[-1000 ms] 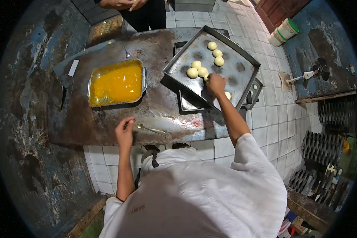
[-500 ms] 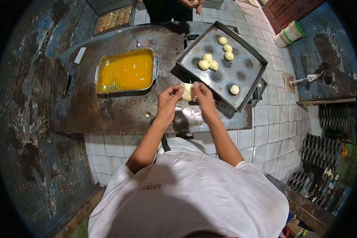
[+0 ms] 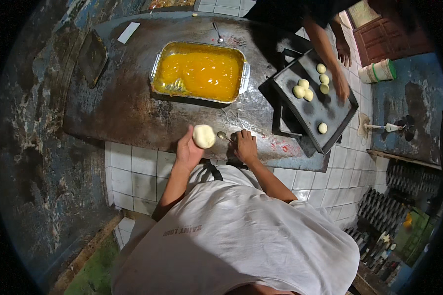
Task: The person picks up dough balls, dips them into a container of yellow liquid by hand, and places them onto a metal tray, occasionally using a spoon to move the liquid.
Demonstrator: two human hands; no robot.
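Observation:
A pale, flattened round of dough (image 3: 204, 136) rests in my left hand (image 3: 188, 151), with the thumb along its left edge. My right hand (image 3: 246, 147) is down at the table's near edge, fingers stretched and slightly apart. Beside its thumb lies a small spoon (image 3: 222, 134), its bowl toward the dough and its handle end at my fingers. Beyond my hands stands a foil-lined rectangular pan (image 3: 245, 83) of glossy yellow-orange filling. To the right, a dark metal baking tray (image 3: 300, 105) bears several dough balls (image 3: 304, 89).
Another person's hand (image 3: 340, 87) reaches onto the tray from the far side. A second spoon (image 3: 218, 35) and a white strip (image 3: 128, 33) lie at the back of the worn table (image 3: 128, 115). A white bucket (image 3: 379, 71) with a green lid stands far right.
My right hand has left the dough and come down by the spoon. The dough now lies flat and round in my left hand. The other person has moved over to the tray.

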